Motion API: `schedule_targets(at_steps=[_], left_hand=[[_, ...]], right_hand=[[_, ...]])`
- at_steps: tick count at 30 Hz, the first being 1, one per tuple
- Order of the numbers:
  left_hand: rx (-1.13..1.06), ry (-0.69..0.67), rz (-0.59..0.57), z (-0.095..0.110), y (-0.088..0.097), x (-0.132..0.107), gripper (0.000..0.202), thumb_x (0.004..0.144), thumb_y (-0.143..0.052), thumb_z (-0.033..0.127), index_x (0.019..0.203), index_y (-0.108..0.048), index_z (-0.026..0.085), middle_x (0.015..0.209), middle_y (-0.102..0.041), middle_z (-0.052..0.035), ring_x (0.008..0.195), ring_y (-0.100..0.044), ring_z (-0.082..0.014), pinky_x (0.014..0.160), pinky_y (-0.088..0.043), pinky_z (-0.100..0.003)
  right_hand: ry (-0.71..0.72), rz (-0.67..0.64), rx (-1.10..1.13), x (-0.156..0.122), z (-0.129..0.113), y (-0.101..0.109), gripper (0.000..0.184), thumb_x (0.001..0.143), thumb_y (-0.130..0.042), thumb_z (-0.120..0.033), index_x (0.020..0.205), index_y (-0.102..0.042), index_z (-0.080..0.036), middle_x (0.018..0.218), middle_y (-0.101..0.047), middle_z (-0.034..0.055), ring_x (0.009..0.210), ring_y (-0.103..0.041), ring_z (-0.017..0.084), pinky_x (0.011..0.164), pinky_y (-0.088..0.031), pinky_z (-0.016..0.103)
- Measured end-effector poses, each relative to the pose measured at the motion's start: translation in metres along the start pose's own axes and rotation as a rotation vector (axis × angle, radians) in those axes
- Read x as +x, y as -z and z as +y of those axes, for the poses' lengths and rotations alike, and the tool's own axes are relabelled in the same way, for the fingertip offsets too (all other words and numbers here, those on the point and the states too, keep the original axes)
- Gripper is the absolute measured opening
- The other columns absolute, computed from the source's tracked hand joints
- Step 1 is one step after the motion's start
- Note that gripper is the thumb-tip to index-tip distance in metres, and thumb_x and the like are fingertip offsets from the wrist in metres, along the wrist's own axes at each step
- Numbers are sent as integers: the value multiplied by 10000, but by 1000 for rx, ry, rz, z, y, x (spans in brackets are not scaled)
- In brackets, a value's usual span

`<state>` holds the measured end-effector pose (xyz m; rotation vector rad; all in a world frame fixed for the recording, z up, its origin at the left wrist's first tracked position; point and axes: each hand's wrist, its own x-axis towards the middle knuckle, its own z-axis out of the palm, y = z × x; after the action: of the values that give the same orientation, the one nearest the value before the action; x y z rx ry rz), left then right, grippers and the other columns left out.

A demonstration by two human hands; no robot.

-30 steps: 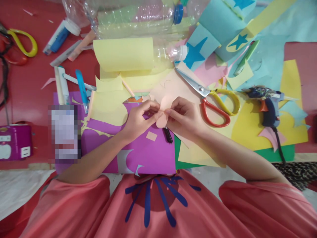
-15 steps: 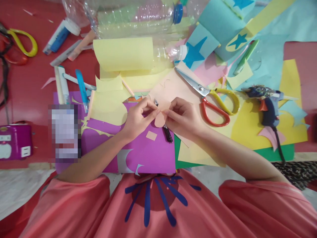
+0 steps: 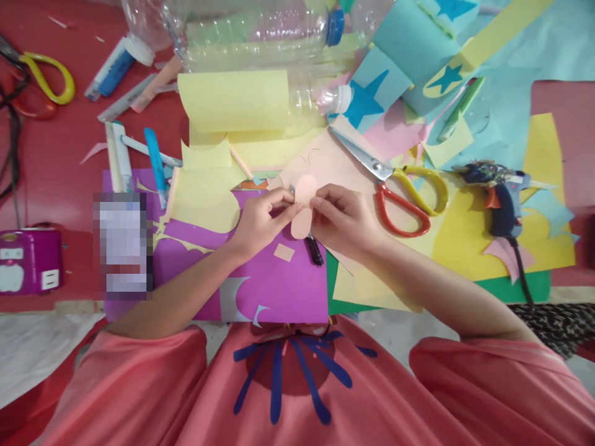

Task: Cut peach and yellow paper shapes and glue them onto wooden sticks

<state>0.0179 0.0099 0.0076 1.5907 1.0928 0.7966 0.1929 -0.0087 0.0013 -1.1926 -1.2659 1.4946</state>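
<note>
Left hand: thumb and fingers [image 3: 297, 209] of the left hand [image 3: 261, 224] are pinching the left edge of the peach cut-out.
Right hand: the right hand [image 3: 343, 217] is pinching the opposite edge; the two hands are staying just clear of each other.
Peach cut-out: this piece [image 3: 305, 188], rounded at both ends, is hanging between the hands, over the far right part of the purple sheet [image 3: 288, 288].
Black pen: the pen [image 3: 316, 253] is lying on the purple sheet near its right edge, partly hidden under the cut-out.
Peach scrap: a small rectangle [image 3: 283, 252] is resting on the purple sheet.
Large scissors: these [image 3: 380, 170] are lying half open, right of and beyond the purple sheet.
Glue gun: this tool [image 3: 504, 201] is resting well to the right of the purple sheet, on yellow paper [image 3: 469, 238].
Phone: the device [image 3: 123, 248], pixelated, is lying at the left of the purple sheet.
Bottle: a clear bottle [image 3: 304, 102], wrapped in pale yellow paper [image 3: 235, 102], is lying on its side beyond the purple sheet.
</note>
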Motion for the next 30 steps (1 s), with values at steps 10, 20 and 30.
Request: schedule_targets(at_steps=[10, 20, 30], left_hand=[[-81, 31, 29, 1, -2, 2, 443, 813, -622, 588, 684, -444, 204, 528, -446, 64, 495, -454, -70, 479, -376, -195], [-97, 11, -15, 2, -3, -1, 283, 885, -575, 431, 746, -459, 213, 569, -461, 64, 503, -411, -77, 494, -341, -219], [65, -52, 6, 5, 0, -1, 448, 849, -605, 552, 632, -420, 207, 536, -387, 63, 490, -361, -76, 485, -328, -224]], right_hand=[[51, -5, -116, 0, -4, 0, 143, 861, -595, -260, 751, -539, -187, 617, -518, -45, 536, -435, 73, 499, -316, 245], [104, 1, -271, -2, -14, -2, 248, 870, -551, -212, 648, -441, -203, 577, -437, -60, 531, -358, 69, 521, -276, 260], [58, -26, -229, -2, -11, 0, 225, 861, -554, -234, 653, -479, -192, 582, -447, -53, 534, -355, 70, 510, -261, 250]])
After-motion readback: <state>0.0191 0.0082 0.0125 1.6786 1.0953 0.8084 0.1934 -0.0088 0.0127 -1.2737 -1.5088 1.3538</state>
